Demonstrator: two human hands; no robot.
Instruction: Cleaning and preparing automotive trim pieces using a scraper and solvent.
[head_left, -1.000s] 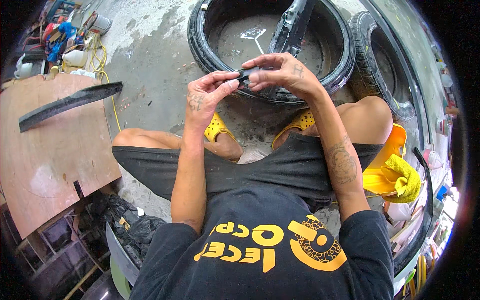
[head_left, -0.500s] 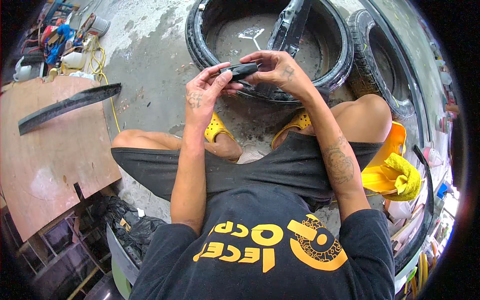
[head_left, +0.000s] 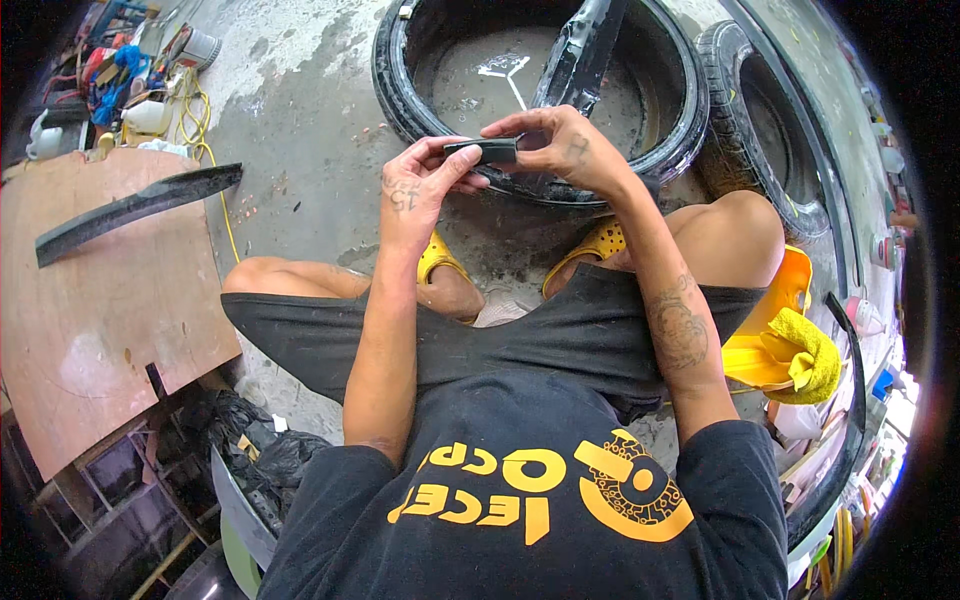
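Between my hands is a small, dark, flat block (head_left: 492,151), its exact kind not clear. My left hand (head_left: 424,172) grips its left end, thumb on top and fingers curled beneath. At its right end, my right hand (head_left: 562,145) pinches it between the thumb and the fingers. Both hands are raised in front of my crossed legs. Just beyond them a large black tire ring (head_left: 393,95) lies on the floor, with a long black strip (head_left: 580,60) leaning across it.
A second tire (head_left: 727,110) lies to the right. On the left, a curved black strip (head_left: 140,212) rests on a wooden board (head_left: 110,320). A yellow container (head_left: 755,355) with a yellow cloth (head_left: 812,350) sits by my right knee; a bin with a black bag (head_left: 280,460) stands lower left.
The dark block has turned in my fingers, so a flatter face shows. My left hand has shifted slightly right, and my right-hand fingers have changed their hold.
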